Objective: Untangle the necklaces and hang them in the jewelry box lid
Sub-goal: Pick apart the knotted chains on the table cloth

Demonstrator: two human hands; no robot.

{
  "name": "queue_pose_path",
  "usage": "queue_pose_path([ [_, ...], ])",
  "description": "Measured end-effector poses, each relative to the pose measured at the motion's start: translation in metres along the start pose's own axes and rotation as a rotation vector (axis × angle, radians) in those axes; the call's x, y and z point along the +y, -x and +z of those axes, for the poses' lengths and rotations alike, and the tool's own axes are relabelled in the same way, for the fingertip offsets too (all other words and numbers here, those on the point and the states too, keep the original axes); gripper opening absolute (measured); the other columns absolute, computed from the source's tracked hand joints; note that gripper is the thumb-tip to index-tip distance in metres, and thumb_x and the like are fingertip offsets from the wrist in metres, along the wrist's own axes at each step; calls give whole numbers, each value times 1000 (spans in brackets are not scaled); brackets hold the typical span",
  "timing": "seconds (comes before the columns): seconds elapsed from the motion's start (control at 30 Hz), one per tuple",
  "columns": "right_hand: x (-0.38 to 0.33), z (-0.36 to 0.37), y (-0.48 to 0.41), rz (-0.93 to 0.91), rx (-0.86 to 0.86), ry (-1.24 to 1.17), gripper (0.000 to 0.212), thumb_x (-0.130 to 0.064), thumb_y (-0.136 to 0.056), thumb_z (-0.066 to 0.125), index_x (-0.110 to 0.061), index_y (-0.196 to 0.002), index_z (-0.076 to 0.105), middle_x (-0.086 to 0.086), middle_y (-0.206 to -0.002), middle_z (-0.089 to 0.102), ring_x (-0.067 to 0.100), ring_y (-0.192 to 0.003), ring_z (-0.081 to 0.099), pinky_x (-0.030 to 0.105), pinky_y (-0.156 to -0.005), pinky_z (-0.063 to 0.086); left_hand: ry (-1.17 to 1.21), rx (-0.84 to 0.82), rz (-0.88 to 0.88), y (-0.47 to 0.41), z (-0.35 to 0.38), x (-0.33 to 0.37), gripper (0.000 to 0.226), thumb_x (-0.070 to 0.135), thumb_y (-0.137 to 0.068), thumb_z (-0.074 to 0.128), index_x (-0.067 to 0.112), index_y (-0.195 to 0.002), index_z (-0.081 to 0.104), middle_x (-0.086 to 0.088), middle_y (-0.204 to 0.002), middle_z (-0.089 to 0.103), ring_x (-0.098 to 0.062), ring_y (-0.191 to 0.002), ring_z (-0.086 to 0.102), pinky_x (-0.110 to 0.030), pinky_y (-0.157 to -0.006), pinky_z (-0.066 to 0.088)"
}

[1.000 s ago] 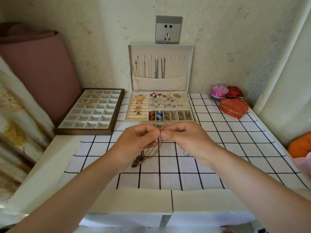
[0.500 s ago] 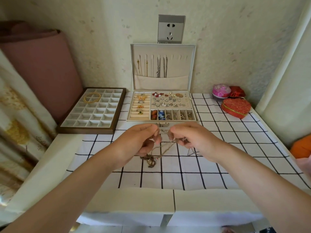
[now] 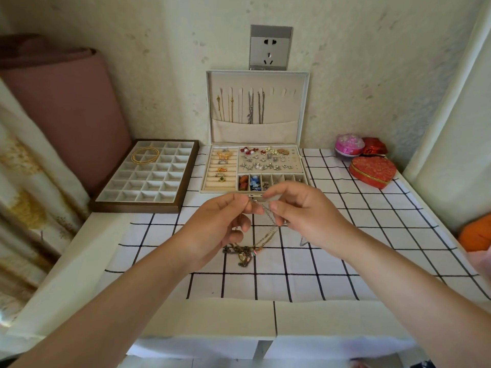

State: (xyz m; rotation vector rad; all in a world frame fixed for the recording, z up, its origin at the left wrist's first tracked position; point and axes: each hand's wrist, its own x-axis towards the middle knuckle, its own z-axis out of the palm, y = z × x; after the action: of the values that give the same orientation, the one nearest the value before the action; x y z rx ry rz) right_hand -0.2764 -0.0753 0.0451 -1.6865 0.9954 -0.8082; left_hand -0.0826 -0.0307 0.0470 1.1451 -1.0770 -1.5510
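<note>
Necklaces dangle in a knotted bunch down onto the checked cloth before the open jewelry box, their chains pinched by both the left hand and the right hand.

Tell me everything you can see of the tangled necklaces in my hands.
The necklaces are a knot of thin metal chains, some silvery, some brassy or dark. The left hand and right hand each pinch a silvery strand, close together above the table. The chains slope down from there to a dark clump with pendants that seems to rest on the checked cloth. How many chains there are cannot be told.
</note>
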Motion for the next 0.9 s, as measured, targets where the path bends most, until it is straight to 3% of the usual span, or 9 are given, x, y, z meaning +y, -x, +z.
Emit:
queue_pose_path([
  [0.17, -2, 2, 2, -169, 66, 115, 29, 1, -98, 53, -22, -83, 61, -1, -65, 57, 3, -56, 49, 15, -55, 38, -13, -7, 14, 0, 0, 1, 22, 22, -103, 44, 7, -96, 57, -7, -101, 72, -12, -58, 48, -17, -47, 36],
  [0.27, 3, 3, 3, -183, 88, 229, 38, -6, -100, 52, -36, -85, 68, -6, -66, 57, 21, -64, 55, 35, -61, 45, -102, -11, 22, 0, 0, 1, 30, 23, -104, 44, -3, -107, 58, -6, -103, 71, -12, -59, 48, -17, -48, 36],
  [0.37, 4, 7, 4, -140, 122, 228, 33, -12, -100, 55, -40, -92, 70, -13, -68, 64, 35, -70, 59, 43, -63, 49, -208, -13, 41, 0, 1, 1, 31, 23, -105, 44, -2, -111, 60, -3, -105, 71, -12, -60, 49, -18, -50, 36],
  [0.43, 1, 9, 4, -111, 131, 205, 24, -14, -95, 62, -35, -92, 74, -10, -82, 73, 21, -78, 67, 41, -74, 54, -258, -21, 50, 1, 1, 2, 27, 23, -105, 43, 4, -104, 62, -2, -99, 72, -11, -60, 49, -19, -51, 36],
  [0.53, -1, 9, 4, -101, 114, 201, 8, -24, -84, 78, -29, -90, 80, -13, -86, 75, 4, -83, 68, 27, -78, 54, -314, -31, 44, 5, 1, 4, 25, 23, -104, 43, 11, -90, 61, 4, -66, 62, -10, -57, 47, -18, -53, 36],
  [0.67, -3, 7, 2, -103, 89, 175, 9, -20, -84, 78, -29, -83, 79, -10, -84, 75, 19, -84, 69, 41, -83, 55, -453, -59, 75, 5, 1, 5, 23, 18, -104, 44, 7, -93, 62, 15, -66, 65, -6, -55, 46, -19, -60, 39],
  [0.77, -2, 6, 2, -55, 100, 111, 10, -22, -85, 78, -31, -81, 77, -9, -85, 74, 36, -88, 64, 45, -84, 52, -522, -44, 185, 2, -2, 1, 21, 14, -102, 49, 9, -88, 64, 9, -69, 60, -4, -55, 42, -14, -56, 36],
  [0.83, -1, 4, 2, -30, 97, 115, 6, -24, -86, 76, -28, -82, 78, -10, -86, 74, 26, -86, 66, 43, -82, 52, -583, -14, 242, -1, -5, -2, 21, 16, -101, 52, 16, -85, 65, 8, -64, 49, -4, -56, 39, -15, -57, 35],
  [0.9, -1, 3, 2, 1, 82, 111, 9, -21, -90, 72, -24, -83, 76, -20, -74, 70, -1, -69, 63, 26, -69, 46, -701, 15, 260, -3, -7, -4, 20, 22, -100, 54, 26, -84, 66, 16, -58, 47, -1, -54, 39, -18, -58, 34],
])
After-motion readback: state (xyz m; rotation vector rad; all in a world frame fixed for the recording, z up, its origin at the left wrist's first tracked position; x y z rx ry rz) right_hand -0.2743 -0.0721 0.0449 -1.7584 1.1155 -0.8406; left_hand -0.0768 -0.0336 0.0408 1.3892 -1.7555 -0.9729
